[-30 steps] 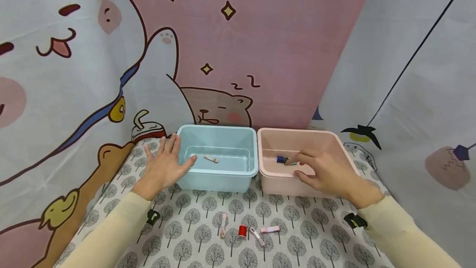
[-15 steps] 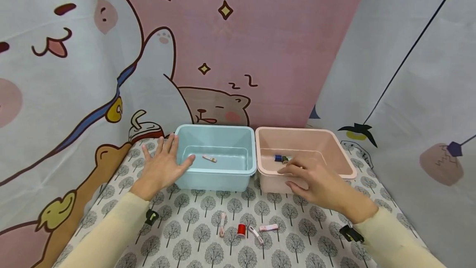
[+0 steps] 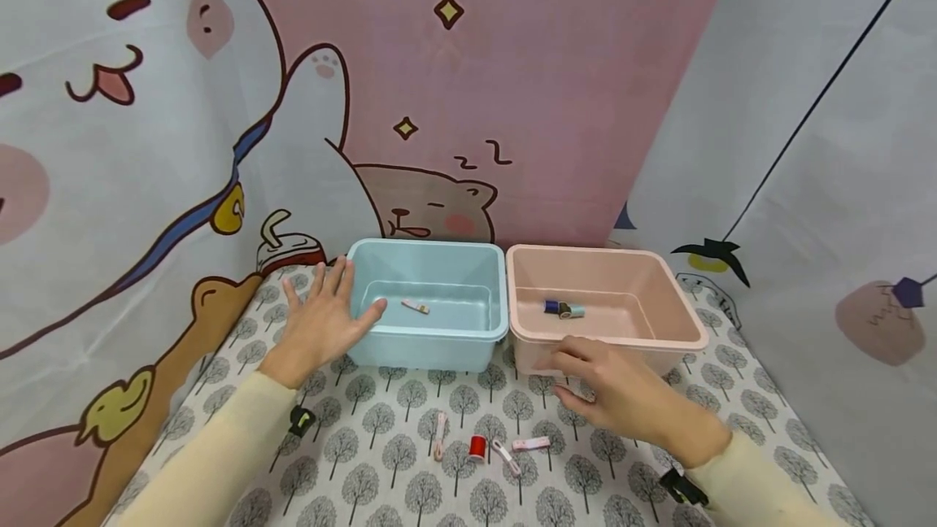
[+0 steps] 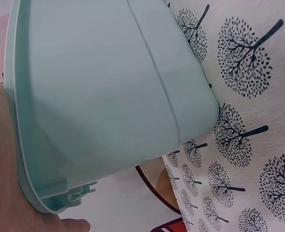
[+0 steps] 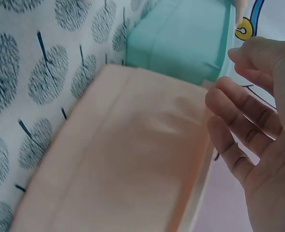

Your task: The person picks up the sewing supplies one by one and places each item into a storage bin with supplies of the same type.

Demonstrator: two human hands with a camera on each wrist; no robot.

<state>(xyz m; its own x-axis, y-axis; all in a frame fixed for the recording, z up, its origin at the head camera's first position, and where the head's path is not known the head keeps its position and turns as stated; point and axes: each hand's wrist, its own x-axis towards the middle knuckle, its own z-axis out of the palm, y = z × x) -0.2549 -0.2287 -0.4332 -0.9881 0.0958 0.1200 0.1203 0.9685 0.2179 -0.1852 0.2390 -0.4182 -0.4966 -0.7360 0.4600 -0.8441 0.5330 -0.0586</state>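
My left hand (image 3: 318, 332) rests at the left edge of the light blue bin (image 3: 428, 337), fingers spread and straight. Inside that bin lies a small pale folded strip (image 3: 416, 307). In front of the pink bin (image 3: 659, 344), my right hand (image 3: 615, 393) hovers with loosely bent fingers; the right wrist view shows nothing between them. On the pink bin's floor a dark blue thread spool (image 3: 551, 307), a dark olive spool (image 3: 563, 311) and a pale green spool (image 3: 576, 311) lie close together. A red thread spool (image 3: 477, 449) stands on the cloth nearer me.
Around the red spool lie a pinkish strip (image 3: 439, 436), a white folded strip (image 3: 506, 458) and a pink folded strip (image 3: 530, 444). Both bins stand side by side on the tree-print cloth (image 3: 410, 494), against a cartoon-printed curtain (image 3: 556, 104).
My right hand has drawn back from inside the pink bin toward me, leaving the pale green spool beside the other two. The left hand stays in place.
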